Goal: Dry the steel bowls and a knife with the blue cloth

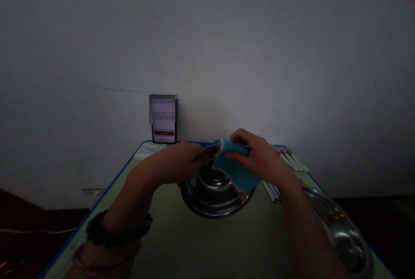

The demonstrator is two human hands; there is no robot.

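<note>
A shiny stainless-steel bowl (217, 207) is at the middle of the table, its inside facing me. My left hand (186, 162) grips its far left rim, fingers curled over the edge and partly hidden. In my right hand (251, 151) a blue cloth (240, 173) is pinched between thumb and fingers. The cloth is folded over the far right rim and hangs down into the bowl, covering part of its inner wall.
Against the wall leans a phone (164, 127), beside a white item (149, 150). Right of the bowl lie pale-handled utensils (293, 160) and slim metallic pieces (271, 191). A second steel vessel (340, 227) sits by the right edge of the green table (207, 248), partly behind my forearm.
</note>
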